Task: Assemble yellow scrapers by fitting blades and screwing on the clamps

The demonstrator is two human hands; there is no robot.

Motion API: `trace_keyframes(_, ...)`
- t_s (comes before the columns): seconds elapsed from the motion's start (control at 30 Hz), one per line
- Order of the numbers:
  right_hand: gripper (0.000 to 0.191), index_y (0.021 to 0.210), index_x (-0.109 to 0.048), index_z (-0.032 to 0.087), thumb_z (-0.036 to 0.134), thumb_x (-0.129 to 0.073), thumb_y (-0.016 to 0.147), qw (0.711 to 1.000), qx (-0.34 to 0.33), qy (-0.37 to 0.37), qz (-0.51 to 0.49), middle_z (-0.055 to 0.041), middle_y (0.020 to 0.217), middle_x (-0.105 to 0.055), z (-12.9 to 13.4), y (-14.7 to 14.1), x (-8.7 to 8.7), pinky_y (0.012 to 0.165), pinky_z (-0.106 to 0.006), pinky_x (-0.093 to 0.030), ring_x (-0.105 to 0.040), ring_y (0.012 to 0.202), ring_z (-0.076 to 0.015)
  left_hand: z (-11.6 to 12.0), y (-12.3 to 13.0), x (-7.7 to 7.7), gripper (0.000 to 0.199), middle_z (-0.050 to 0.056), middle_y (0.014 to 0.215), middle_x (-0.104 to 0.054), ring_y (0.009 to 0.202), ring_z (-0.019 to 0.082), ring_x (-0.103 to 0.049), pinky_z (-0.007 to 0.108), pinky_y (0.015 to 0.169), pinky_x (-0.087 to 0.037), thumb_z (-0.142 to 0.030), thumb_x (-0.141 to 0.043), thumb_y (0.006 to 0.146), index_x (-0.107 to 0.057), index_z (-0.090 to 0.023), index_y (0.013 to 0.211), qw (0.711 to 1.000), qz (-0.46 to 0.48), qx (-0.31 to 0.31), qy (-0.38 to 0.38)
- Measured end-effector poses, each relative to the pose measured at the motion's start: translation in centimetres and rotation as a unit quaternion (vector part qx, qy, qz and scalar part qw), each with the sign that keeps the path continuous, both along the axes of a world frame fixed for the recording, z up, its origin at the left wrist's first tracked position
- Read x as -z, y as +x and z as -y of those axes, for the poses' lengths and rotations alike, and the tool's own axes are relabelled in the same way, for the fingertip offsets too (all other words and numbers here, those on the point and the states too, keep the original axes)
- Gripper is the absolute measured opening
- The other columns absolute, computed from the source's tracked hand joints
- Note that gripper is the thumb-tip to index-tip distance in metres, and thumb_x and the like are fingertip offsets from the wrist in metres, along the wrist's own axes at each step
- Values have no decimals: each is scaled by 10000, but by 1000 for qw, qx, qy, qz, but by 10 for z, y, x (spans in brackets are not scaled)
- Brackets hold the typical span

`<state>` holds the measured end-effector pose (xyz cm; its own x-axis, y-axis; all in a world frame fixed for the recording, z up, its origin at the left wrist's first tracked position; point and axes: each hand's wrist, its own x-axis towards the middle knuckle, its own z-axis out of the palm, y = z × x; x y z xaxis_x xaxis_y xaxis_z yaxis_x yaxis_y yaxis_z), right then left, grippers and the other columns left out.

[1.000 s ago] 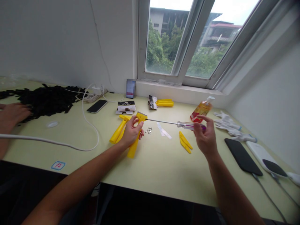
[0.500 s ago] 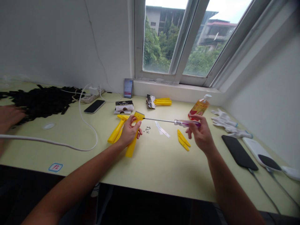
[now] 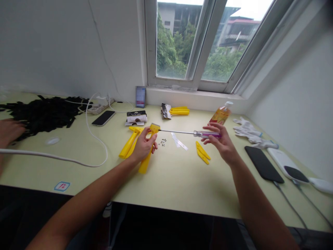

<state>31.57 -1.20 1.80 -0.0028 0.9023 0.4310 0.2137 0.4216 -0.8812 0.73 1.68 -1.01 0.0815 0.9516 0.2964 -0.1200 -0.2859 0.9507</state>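
Observation:
My left hand is shut on a yellow plastic scraper, gripping it just below its metal-edged head. My right hand holds a screwdriver by its clear and purple handle. The screwdriver's thin steel shaft runs level to the left, with its tip at the scraper's head. Several tiny metal screws lie on the table between my hands. A second yellow scraper lies just left of my left hand, partly hidden by it.
Another person's hand rests by a heap of black strips at the far left. Yellow plastic pieces, white paper strips, a soap pump bottle, white gloves, phones and a white cable lie around.
My view has drifted, so the table sits further left in the frame. My right hand's fingers have moved on the screwdriver handle, and its shaft now lies more level. The tip stays at the scraper's head.

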Motion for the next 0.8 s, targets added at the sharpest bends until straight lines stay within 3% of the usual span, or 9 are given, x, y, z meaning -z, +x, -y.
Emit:
trace_keyframes(0.1, 349, 1032, -566, 183, 512, -508, 928, 997, 64, -22, 36, 49, 614, -542, -1, 1, 3, 454, -252, -498, -505, 419, -87, -1, -1, 0, 359, 35, 1234, -512, 455, 33, -596, 151, 281, -393, -450, -673, 801, -507, -235, 1036, 1000, 6, -3, -6)
trace_keyframes(0.23, 464, 1227, -455, 246, 475, -633, 865, 999, -17, -29, 19, 4, 852, -634, -1, -2, 5, 612, -311, -576, -658, 638, -139, -3, -2, -1, 339, 32, 1233, -508, 455, 31, -596, 152, 285, -402, -433, -665, 816, -493, -230, 1026, 1000, 3, -10, -1)
trace_keyframes(0.37, 344, 1080, -507, 215, 520, -522, 921, 998, 47, -31, 22, 54, 615, -550, -2, -4, 4, 458, -241, -488, -537, 438, -97, -4, -3, 1, 326, 37, 1248, -475, 455, 37, -602, 157, 276, -396, -427, -653, 833, -483, -230, 1029, 1000, -2, -4, -1)
trace_keyframes(0.5, 491, 1212, -446, 249, 482, -664, 838, 999, -2, -36, 9, -6, 852, -653, -3, -3, 5, 553, -302, -554, -645, 597, -144, -5, -4, 4, 311, 42, 1254, -466, 452, 43, -605, 158, 271, -390, -420, -642, 846, -484, -233, 1039, 1000, -2, 4, 1)
trace_keyframes(0.63, 364, 1020, -534, 201, 546, -532, 905, 996, 62, -56, 22, 70, 526, -492, -3, 0, 6, 432, -249, -468, -497, 402, -104, -5, -4, 5, 308, 40, 1243, -471, 460, 47, -611, 160, 278, -402, -419, -638, 851, -485, -235, 1044, 1000, 3, 15, -2)
trace_keyframes(0.73, 472, 1162, -480, 222, 512, -655, 834, 998, 13, -57, 15, 32, 691, -609, -2, 0, 4, 541, -289, -541, -631, 571, -149, -5, -4, 4, 315, 41, 1247, -469, 458, 43, -606, 157, 278, -399, -420, -645, 845, -482, -231, 1037, 1000, 3, 11, -1)
trace_keyframes(0.8, 451, 1123, -497, 213, 507, -667, 826, 998, 29, -44, 20, 27, 697, -614, -1, -2, 3, 529, -276, -529, -625, 558, -140, -5, -4, 4, 319, 42, 1245, -470, 457, 41, -604, 155, 276, -395, -425, -643, 844, -481, -231, 1038, 1000, 1, 11, -1)
